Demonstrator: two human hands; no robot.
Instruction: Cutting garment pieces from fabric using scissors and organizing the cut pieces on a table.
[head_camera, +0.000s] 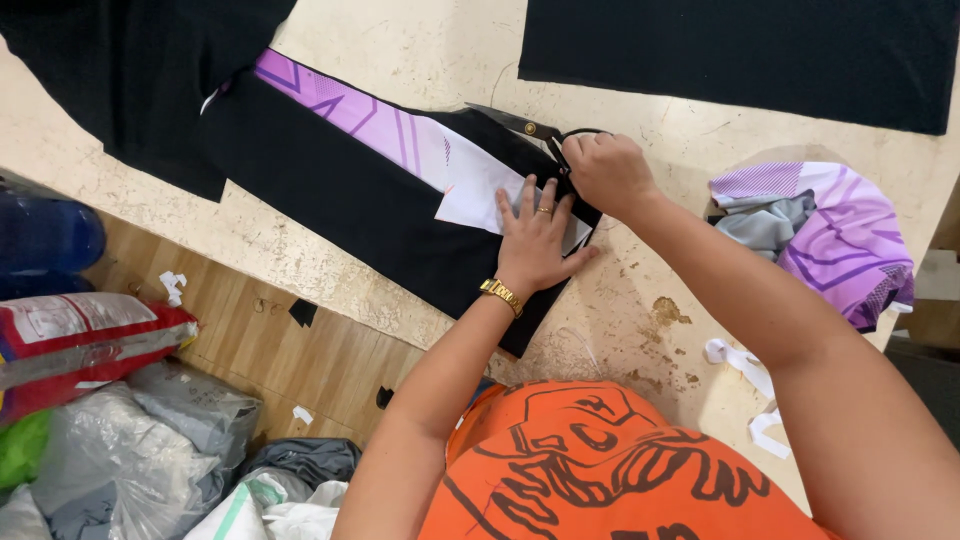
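Orange printed shirt (610, 470) below; left hand (535, 240) flat, pinning white paper pattern (475, 195) on black-and-purple fabric strip (350, 170), right hand (608, 170) gripping black scissors (525, 125) mid-cut; next, likely blades following pattern edge.

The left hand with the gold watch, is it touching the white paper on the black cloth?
Touching. The head view shows the left hand lying flat, fingers spread, on the white paper, pressing it onto the black cloth.

One pair of scissors (525, 127), one white paper piece (480, 195), one gold wristwatch (501, 294), one ring (543, 211), two hands, one purple-patterned fabric heap (830, 235)
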